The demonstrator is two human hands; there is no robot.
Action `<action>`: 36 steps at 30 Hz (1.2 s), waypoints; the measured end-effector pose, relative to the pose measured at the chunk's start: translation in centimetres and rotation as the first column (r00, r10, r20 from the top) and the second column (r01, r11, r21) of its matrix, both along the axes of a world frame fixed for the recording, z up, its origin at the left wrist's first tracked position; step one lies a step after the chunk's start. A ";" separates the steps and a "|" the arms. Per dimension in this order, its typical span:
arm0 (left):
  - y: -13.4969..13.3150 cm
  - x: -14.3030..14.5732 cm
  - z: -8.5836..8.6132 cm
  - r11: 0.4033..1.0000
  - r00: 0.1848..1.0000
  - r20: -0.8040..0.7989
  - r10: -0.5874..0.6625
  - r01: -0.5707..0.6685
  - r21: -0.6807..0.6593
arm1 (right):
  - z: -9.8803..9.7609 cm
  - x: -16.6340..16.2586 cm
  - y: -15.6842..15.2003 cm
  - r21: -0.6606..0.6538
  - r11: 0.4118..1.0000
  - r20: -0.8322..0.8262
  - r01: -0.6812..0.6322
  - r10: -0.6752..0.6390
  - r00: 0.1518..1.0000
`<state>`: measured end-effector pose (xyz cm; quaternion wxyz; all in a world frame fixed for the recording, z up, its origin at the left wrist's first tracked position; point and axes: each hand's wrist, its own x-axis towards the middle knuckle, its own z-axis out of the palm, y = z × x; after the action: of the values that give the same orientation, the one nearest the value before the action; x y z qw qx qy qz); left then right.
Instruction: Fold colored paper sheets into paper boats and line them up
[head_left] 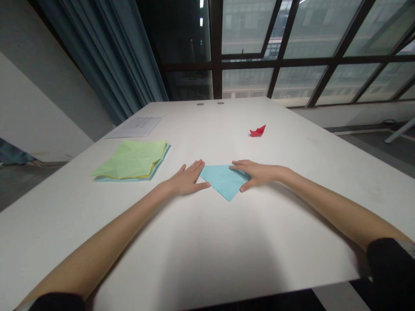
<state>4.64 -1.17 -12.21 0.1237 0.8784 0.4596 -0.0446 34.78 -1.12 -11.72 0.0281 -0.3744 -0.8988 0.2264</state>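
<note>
A light blue sheet of paper (223, 180), folded into a triangle, lies flat on the white table (207, 242) in front of me. My left hand (188, 178) rests flat beside its left corner, fingers stretched out and touching the edge. My right hand (254, 172) lies flat on the paper's right part, fingers spread and pressing it down. A small red folded paper boat (257, 131) stands farther back on the table, to the right of centre.
A stack of coloured sheets (132, 160), green on top with yellow and blue beneath, lies at the left. Behind it is a white printed sheet (136, 126). Large windows and a blue curtain stand beyond the table's far edge.
</note>
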 end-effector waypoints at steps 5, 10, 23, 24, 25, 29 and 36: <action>0.4 -0.3 0.2 1.000 1.000 0.000 -0.013 0.013 -0.002 | 1.8 -0.6 0.0 0.114 0.991 -0.061 -0.075 0.083 0.995; 0.5 -0.4 0.3 1.000 1.000 0.008 -0.014 0.014 -0.015 | 2.9 -0.9 -0.2 -0.007 0.990 -0.169 -0.143 0.140 0.976; 2.2 -1.3 0.6 0.987 0.842 0.525 0.129 -0.060 -0.146 | 2.9 -1.6 0.3 -0.435 0.878 -0.676 0.200 -0.465 0.572; 2.3 -1.2 0.6 0.978 0.779 0.598 0.190 -0.094 -0.188 | 3.0 -1.7 0.4 -0.478 0.849 -0.697 0.227 -0.523 0.490; 2.4 -1.0 0.5 0.963 0.703 0.662 0.259 -0.134 -0.234 | 3.0 -1.7 0.5 -0.517 0.819 -0.708 0.247 -0.572 0.414; 1.5 1.0 0.7 0.862 0.304 0.807 0.506 -0.177 -0.475 | 2.9 -1.4 1.1 -0.631 0.728 -0.703 0.268 -0.683 0.198; 0.7 4.7 1.5 0.868 0.134 0.859 0.495 -0.127 -0.480 | 1.8 -0.3 2.4 -0.875 0.454 -0.445 0.168 -0.891 0.089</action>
<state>9.39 -0.48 -10.67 0.5169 0.5613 0.4405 0.4731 34.50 1.31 -9.93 0.4718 -0.4947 -0.3504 0.6403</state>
